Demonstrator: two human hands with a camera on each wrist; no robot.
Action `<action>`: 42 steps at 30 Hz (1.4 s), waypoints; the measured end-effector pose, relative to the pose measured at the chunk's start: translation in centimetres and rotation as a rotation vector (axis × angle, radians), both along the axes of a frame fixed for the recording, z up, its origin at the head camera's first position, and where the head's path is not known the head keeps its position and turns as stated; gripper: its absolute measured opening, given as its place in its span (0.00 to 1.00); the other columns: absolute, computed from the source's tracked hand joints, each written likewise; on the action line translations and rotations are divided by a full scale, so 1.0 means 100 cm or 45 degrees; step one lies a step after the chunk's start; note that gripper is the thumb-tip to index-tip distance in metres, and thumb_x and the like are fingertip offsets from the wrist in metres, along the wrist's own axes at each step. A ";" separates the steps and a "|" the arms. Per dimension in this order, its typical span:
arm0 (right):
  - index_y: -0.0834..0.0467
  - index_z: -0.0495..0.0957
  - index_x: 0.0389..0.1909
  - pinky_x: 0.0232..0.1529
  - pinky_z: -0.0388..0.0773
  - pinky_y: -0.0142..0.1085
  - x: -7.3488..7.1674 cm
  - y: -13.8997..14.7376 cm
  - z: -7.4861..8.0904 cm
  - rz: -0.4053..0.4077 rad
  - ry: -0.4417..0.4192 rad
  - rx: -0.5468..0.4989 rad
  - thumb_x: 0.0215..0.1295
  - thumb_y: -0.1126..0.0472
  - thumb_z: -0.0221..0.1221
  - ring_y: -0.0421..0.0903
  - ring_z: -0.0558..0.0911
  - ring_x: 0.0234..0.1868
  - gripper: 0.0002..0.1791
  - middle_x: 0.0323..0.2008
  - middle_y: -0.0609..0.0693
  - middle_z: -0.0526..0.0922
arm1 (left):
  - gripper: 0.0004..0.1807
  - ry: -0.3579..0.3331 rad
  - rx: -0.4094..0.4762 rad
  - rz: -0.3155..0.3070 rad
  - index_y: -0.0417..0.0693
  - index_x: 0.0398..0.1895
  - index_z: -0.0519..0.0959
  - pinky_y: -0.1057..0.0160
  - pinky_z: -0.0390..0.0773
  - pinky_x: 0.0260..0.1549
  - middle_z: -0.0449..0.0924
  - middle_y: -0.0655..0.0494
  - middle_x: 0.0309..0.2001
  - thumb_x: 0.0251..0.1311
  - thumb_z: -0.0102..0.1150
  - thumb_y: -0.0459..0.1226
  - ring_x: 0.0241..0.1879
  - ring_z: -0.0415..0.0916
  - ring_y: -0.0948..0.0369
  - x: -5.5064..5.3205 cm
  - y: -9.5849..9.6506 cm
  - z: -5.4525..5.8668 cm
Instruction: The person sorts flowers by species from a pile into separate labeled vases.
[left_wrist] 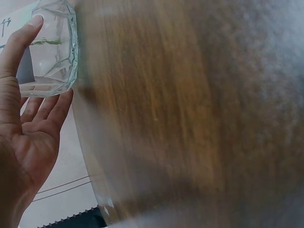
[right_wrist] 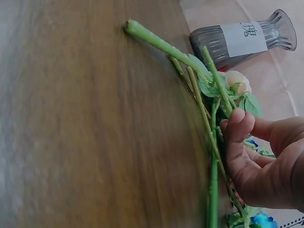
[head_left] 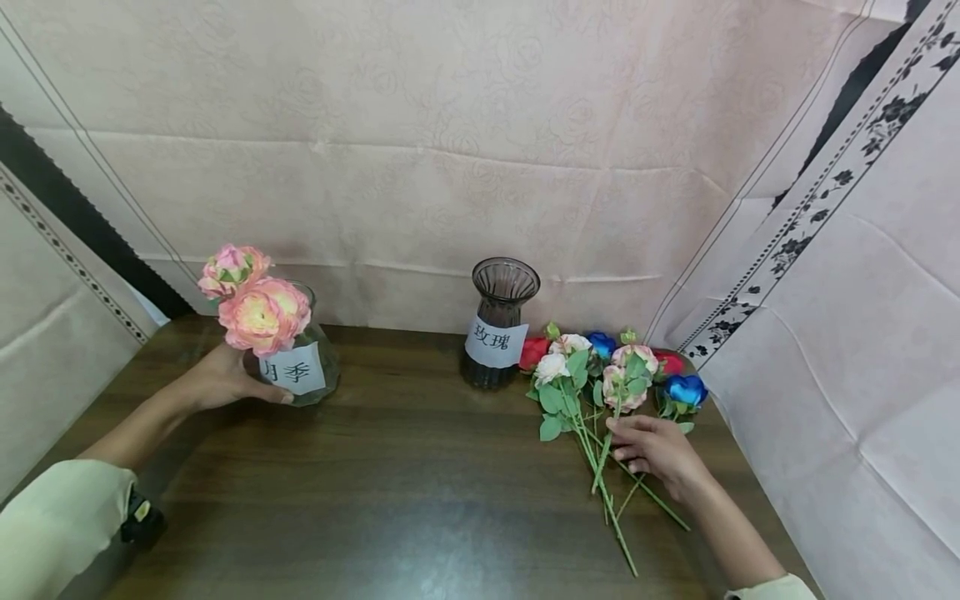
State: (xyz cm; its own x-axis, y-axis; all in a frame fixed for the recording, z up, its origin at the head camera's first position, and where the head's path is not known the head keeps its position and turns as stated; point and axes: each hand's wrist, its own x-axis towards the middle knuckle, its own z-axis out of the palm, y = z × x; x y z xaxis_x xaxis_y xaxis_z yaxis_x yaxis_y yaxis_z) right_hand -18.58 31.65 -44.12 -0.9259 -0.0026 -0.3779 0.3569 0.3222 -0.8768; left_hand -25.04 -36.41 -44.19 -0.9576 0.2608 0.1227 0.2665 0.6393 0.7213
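At the left of the head view, my left hand (head_left: 228, 379) holds a clear glass vase (left_wrist: 54, 61) by its side, thumb across the front near its white label (head_left: 294, 369). Large pink-and-yellow blooms (head_left: 264, 317) stand in this vase. On the right, my right hand (head_left: 652, 450) is over a spread of artificial flowers on the table. Its thumb and forefinger pinch the green stem (right_wrist: 219, 83) of a pale pink flower (head_left: 628, 379). Other stems (right_wrist: 211, 142) lie crossed beside and below the fingers.
A dark ribbed vase (head_left: 500, 308) with a white label stands at the table's back, right of the middle. Red (head_left: 533, 353), white (head_left: 552, 367) and blue roses (head_left: 686, 389) lie at the right. Pale cloth (head_left: 420, 167) hangs behind the wooden table (head_left: 390, 483).
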 end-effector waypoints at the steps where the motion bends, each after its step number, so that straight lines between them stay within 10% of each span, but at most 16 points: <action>1: 0.69 0.74 0.75 0.35 0.88 0.32 -0.001 -0.001 -0.001 -0.007 -0.003 -0.011 0.85 0.46 0.65 0.39 0.89 0.38 0.35 0.47 0.47 0.90 | 0.64 -0.003 0.003 -0.001 0.48 0.84 0.62 0.58 0.72 0.69 0.77 0.42 0.74 0.45 0.95 0.38 0.64 0.68 0.76 0.000 0.000 0.000; 6: 0.70 0.66 0.81 0.43 0.91 0.34 -0.003 -0.003 -0.005 -0.028 0.017 -0.095 0.87 0.48 0.62 0.40 0.89 0.42 0.38 0.46 0.45 0.89 | 0.65 -0.017 0.032 -0.014 0.47 0.85 0.60 0.32 0.73 0.74 0.76 0.41 0.75 0.45 0.95 0.36 0.68 0.70 0.66 -0.001 0.001 -0.002; 14: 0.74 0.67 0.79 0.54 0.93 0.35 -0.003 -0.006 -0.004 -0.095 0.040 -0.319 0.88 0.60 0.60 0.39 0.95 0.47 0.30 0.47 0.46 0.95 | 0.67 -0.038 0.075 -0.036 0.46 0.86 0.57 0.21 0.69 0.73 0.73 0.37 0.77 0.46 0.94 0.33 0.77 0.69 0.37 -0.002 0.002 -0.002; 42: 0.74 0.65 0.82 0.59 0.91 0.36 -0.014 -0.024 0.003 -0.236 0.164 -0.621 0.87 0.67 0.59 0.40 0.96 0.49 0.30 0.49 0.48 0.97 | 0.66 -0.060 0.089 -0.026 0.45 0.86 0.56 0.18 0.65 0.75 0.71 0.36 0.78 0.47 0.93 0.32 0.78 0.67 0.36 -0.001 0.001 0.001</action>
State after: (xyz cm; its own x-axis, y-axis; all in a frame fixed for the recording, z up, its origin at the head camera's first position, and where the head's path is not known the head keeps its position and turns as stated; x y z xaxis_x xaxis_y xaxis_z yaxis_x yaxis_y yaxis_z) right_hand -19.98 29.22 -43.86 -0.9662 0.0182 -0.2572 0.2490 -0.1919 -0.9493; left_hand -25.10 -36.34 -44.11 -0.9573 0.2725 0.0965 0.2438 0.5816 0.7761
